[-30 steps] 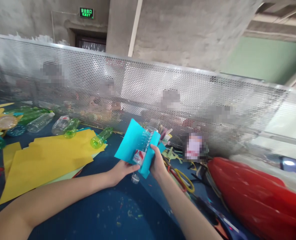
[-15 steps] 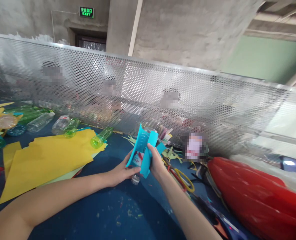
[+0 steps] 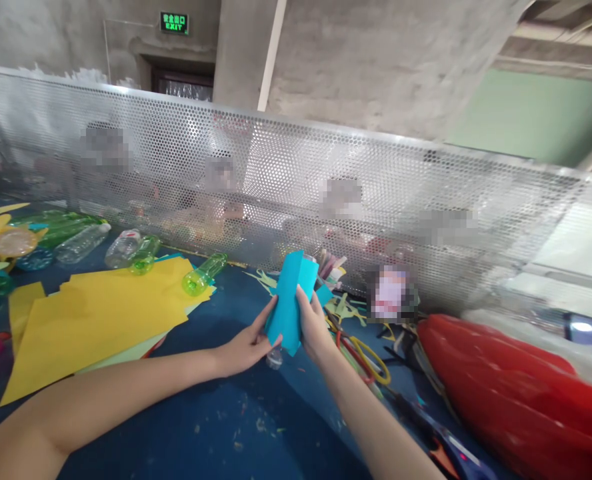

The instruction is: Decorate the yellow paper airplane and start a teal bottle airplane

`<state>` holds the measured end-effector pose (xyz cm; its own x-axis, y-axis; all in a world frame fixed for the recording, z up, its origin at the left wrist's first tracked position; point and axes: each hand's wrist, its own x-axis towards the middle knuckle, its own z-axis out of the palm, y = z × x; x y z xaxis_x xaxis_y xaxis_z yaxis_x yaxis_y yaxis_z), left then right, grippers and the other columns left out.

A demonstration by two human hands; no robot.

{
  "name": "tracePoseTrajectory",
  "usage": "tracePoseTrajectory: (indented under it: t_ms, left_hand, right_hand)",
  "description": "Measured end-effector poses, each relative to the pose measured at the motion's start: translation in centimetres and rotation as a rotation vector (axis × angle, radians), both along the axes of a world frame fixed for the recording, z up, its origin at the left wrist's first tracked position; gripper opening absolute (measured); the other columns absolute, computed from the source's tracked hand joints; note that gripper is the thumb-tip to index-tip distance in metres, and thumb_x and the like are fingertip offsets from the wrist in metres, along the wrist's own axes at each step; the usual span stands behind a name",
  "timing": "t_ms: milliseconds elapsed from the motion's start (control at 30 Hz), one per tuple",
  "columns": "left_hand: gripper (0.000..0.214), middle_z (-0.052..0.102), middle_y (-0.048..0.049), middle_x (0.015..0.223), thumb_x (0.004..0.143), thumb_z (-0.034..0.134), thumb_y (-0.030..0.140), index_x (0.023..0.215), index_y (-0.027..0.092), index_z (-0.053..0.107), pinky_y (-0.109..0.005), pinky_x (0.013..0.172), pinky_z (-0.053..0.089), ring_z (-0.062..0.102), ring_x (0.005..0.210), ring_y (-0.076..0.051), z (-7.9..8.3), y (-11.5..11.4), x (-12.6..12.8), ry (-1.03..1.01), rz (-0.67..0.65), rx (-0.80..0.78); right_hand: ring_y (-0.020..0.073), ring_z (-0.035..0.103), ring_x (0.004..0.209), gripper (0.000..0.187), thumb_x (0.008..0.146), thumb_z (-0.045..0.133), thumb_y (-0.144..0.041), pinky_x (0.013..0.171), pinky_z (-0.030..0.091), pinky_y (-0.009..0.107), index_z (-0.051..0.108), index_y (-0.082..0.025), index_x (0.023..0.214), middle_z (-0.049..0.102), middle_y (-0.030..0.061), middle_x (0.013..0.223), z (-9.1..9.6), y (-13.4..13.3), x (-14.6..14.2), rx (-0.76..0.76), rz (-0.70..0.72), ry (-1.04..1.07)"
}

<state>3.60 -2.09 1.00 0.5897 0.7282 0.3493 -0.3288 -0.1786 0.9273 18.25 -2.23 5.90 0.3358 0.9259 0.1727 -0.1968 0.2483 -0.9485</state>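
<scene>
A sheet of blue paper (image 3: pixel 287 297) is wrapped around a clear plastic bottle (image 3: pixel 275 359), whose capped end shows below the paper. My left hand (image 3: pixel 249 345) grips the lower left side of the wrapped bottle, thumb across the front. On the other side, my right hand (image 3: pixel 313 321) holds the paper's right edge with its fingers. Most of the bottle is hidden beneath the paper. Just right of my right hand lie yellow-handled scissors (image 3: pixel 371 360) among paper scraps (image 3: pixel 346 310).
Yellow paper sheets (image 3: pixel 111 313) lie on the left, with a green bottle (image 3: pixel 205 275) at their corner and several more bottles behind. A red plastic bag (image 3: pixel 506 380) sits on the right. A perforated metal screen (image 3: pixel 286 173) borders the blue table (image 3: pixel 216 427); people show blurrily behind it.
The left flap of the blue paper has folded over the front of the bottle, covering the label that showed before. Both hands stay in nearly the same place.
</scene>
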Motion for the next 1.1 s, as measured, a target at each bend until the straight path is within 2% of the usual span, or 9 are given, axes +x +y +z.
tracePoseTrajectory:
  t_ms: [100, 167, 267, 367, 500, 600, 700, 900, 1100]
  left_hand:
    - [0.074, 0.042, -0.0074, 0.14, 0.081, 0.062, 0.039, 0.144, 0.032, 0.024, -0.044, 0.101, 0.039, 0.044, 0.124, -0.029, 0.5, -0.3, 0.1, -0.018, -0.049, 0.035]
    - [0.079, 0.032, -0.0105, 0.146, 0.079, 0.065, 0.037, 0.144, 0.03, 0.02, -0.045, 0.101, 0.039, 0.041, 0.127, -0.029, 0.5, -0.2, 0.2, -0.008, -0.039, 0.063]
    - [0.082, 0.035, -0.0158, 0.141, 0.075, 0.07, 0.034, 0.141, 0.025, 0.023, -0.045, 0.098, 0.042, 0.042, 0.125, -0.031, 0.1, 0.1, 0.2, 0.048, 0.056, 0.138]
    - [0.076, 0.038, -0.0171, 0.138, 0.079, 0.066, 0.034, 0.141, 0.022, 0.023, -0.047, 0.101, 0.039, 0.042, 0.124, -0.031, -0.6, 0.4, 0.1, 0.12, 0.153, 0.259]
    - [0.071, 0.025, -0.0108, 0.148, 0.086, 0.056, 0.028, 0.145, 0.028, 0.017, -0.047, 0.111, 0.023, 0.025, 0.136, -0.03, -1.0, 0.4, 0.0, 0.216, 0.26, 0.519]
    - [0.074, 0.015, -0.0068, 0.152, 0.087, 0.051, 0.022, 0.147, 0.031, 0.008, -0.046, 0.112, 0.021, 0.016, 0.139, -0.029, -0.8, 0.1, -0.2, 0.286, 0.27, 0.648]
    - [0.075, 0.012, -0.0076, 0.152, 0.087, 0.047, 0.02, 0.147, 0.031, 0.004, -0.047, 0.11, 0.025, 0.017, 0.138, -0.029, -0.6, 0.0, -0.4, 0.333, 0.291, 0.703]
    - [0.073, 0.018, -0.0111, 0.148, 0.086, 0.047, 0.02, 0.146, 0.029, 0.007, -0.047, 0.109, 0.027, 0.021, 0.136, -0.029, -0.3, 0.1, -0.6, 0.405, 0.373, 0.779]
    - [0.069, 0.013, -0.0109, 0.149, 0.091, 0.042, 0.025, 0.147, 0.031, 0.003, -0.05, 0.108, 0.026, 0.019, 0.137, -0.03, -0.2, 0.5, -0.7, 0.473, 0.349, 0.868]
  right_hand:
    - [0.0186, 0.065, 0.073, 0.045, 0.069, 0.067, -0.051, 0.066, 0.053, 0.03, 0.06, -0.026, 0.105, 0.069, -0.0028, 0.08, -0.1, 0.0, -0.2, 0.031, -0.019, -0.016]
    - [0.0188, 0.064, 0.078, 0.046, 0.069, 0.067, -0.05, 0.07, 0.053, 0.03, 0.058, -0.027, 0.107, 0.069, -0.0026, 0.085, -0.2, 0.0, -0.3, 0.05, -0.035, -0.041]
    - [0.0186, 0.063, 0.084, 0.045, 0.07, 0.067, -0.048, 0.074, 0.053, 0.03, 0.055, -0.028, 0.109, 0.068, -0.003, 0.09, -0.4, -0.1, -0.6, 0.063, -0.046, -0.069]
    - [0.0191, 0.062, 0.09, 0.046, 0.071, 0.067, -0.048, 0.079, 0.052, 0.031, 0.053, -0.03, 0.111, 0.066, -0.0028, 0.094, -0.5, -0.2, -0.9, 0.074, -0.047, -0.046]
    - [0.0194, 0.061, 0.095, 0.054, 0.07, 0.067, -0.046, 0.083, 0.05, 0.032, 0.048, -0.031, 0.118, 0.065, -0.0014, 0.101, -0.5, -0.4, -1.2, 0.087, -0.074, -0.017]
    - [0.0195, 0.059, 0.099, 0.062, 0.07, 0.067, -0.045, 0.088, 0.048, 0.033, 0.044, -0.031, 0.125, 0.063, 0.0002, 0.108, -0.3, -0.7, -1.5, 0.09, -0.078, -0.006]
    - [0.0195, 0.059, 0.102, 0.065, 0.072, 0.065, -0.046, 0.09, 0.047, 0.034, 0.04, -0.03, 0.13, 0.061, 0.0013, 0.113, -0.3, -0.9, -2.0, 0.095, -0.098, 0.031]
    - [0.0188, 0.058, 0.103, 0.068, 0.074, 0.061, -0.047, 0.09, 0.047, 0.033, 0.035, -0.029, 0.134, 0.06, 0.0023, 0.118, -0.4, -1.0, -2.6, 0.053, -0.129, 0.061]
    - [0.0194, 0.06, 0.102, 0.066, 0.075, 0.06, -0.05, 0.086, 0.05, 0.033, 0.036, -0.033, 0.134, 0.062, 0.0012, 0.114, -0.8, -0.6, -2.1, -0.004, -0.133, 0.078]
